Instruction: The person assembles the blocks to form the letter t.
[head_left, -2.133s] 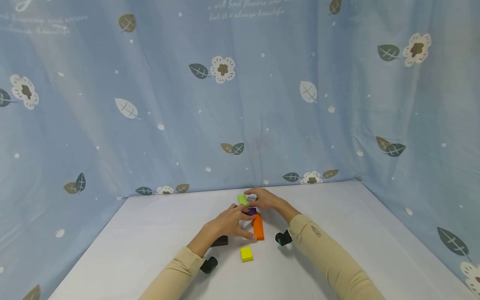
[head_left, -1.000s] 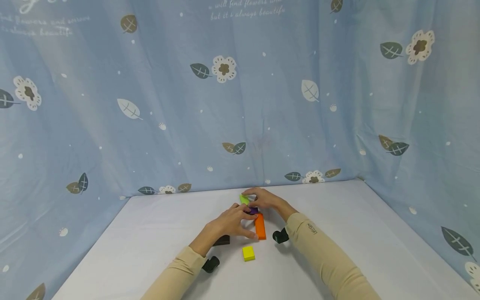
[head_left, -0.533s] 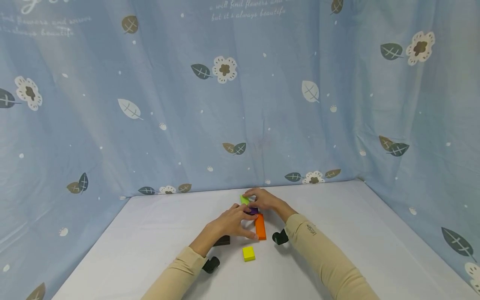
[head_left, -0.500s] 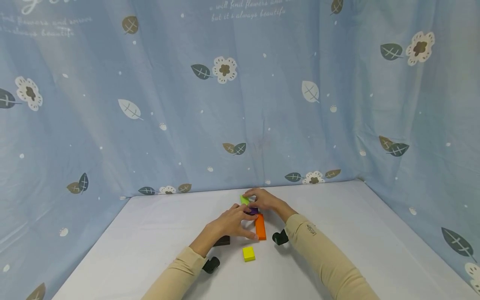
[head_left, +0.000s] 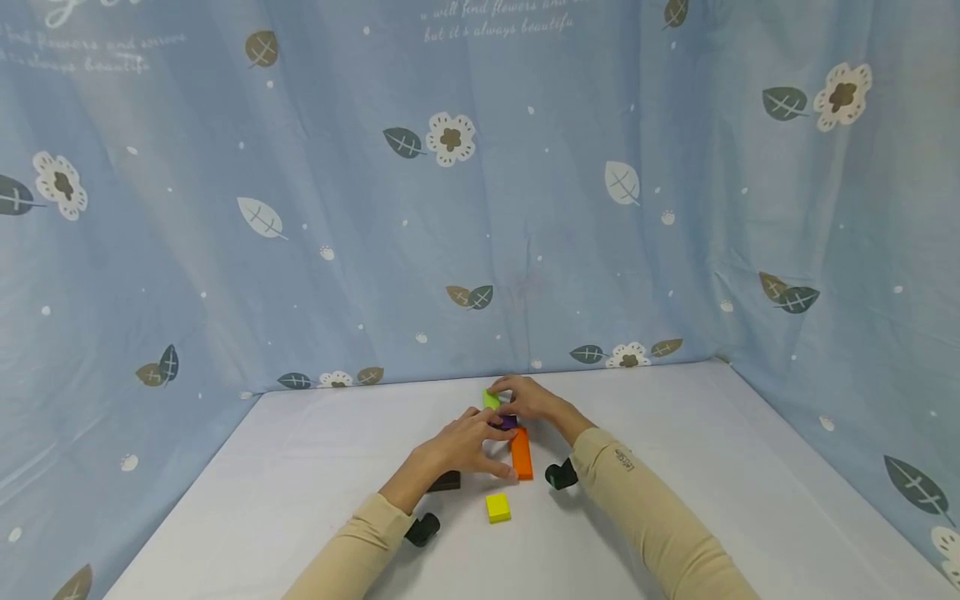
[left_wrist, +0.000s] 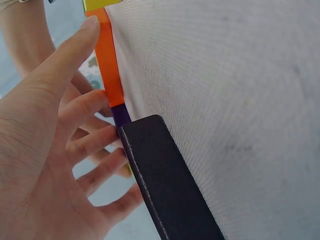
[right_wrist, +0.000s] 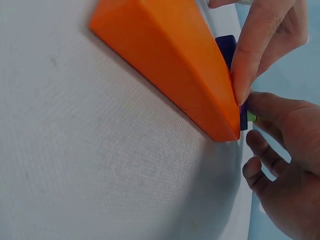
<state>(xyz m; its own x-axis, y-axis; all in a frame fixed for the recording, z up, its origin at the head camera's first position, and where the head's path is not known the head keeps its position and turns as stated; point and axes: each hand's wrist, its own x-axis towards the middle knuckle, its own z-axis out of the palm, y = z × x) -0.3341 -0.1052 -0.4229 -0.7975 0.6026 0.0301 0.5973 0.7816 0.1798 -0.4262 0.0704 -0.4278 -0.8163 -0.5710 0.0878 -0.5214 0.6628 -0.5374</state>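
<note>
My left hand spreads over a row of blocks. Its thumb lies against the near end of the long orange block, its index finger is by that block's far end, and another finger reaches the purple block. Beyond, my right hand bends thumb and index finger around the lime green block, index finger at its far end and thumb near its close end. The fingers partly hide the green and purple blocks. Under my left wrist lies a dark block, half covered in the head view.
A yellow block sits by itself in front of the orange one. The white-covered table ends at a blue patterned curtain behind and to the sides. A black wrist camera hangs below my left wrist.
The right index finger has shifted slightly left over the green block, and that block sits a touch further right. The left hand and other blocks keep their places; the view drifted slightly.
</note>
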